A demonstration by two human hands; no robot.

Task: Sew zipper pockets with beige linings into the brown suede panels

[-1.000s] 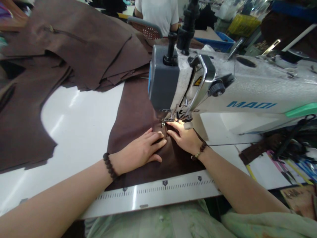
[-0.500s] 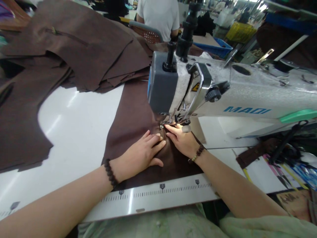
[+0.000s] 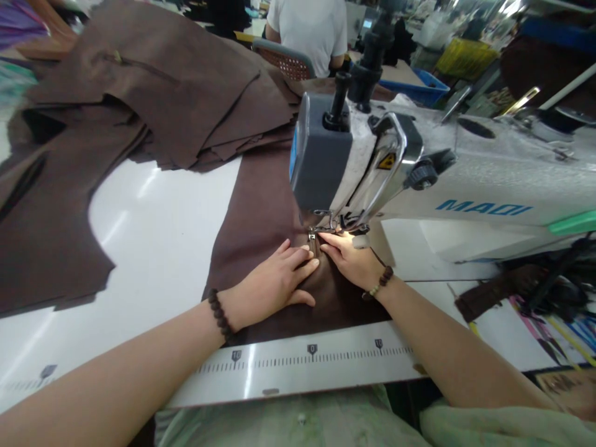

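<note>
White table (image 3: 153, 236), brown fabric (image 3: 254, 211), left hand (image 3: 274, 279) and right hand (image 3: 356, 263), fingers outstretched on it, left now nearer presser foot (image 3: 312, 236)

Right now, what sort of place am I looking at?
Probably a sewing workshop: there's a sewing machine, a brown sheet partly under it, and a pile of brown pieces nearby.

From my remote station I see the left hand (image 3: 279, 282) set off at the wrist by a bracelet of dark, round beads (image 3: 218, 315); the right hand (image 3: 351, 261) bears a second strand (image 3: 379, 284), combining dark brown and paler beads. The garment (image 3: 251, 419) is pale green, faintly mottled, with a small front button (image 3: 302, 419) and a loose right sleeve (image 3: 503, 425).
</note>
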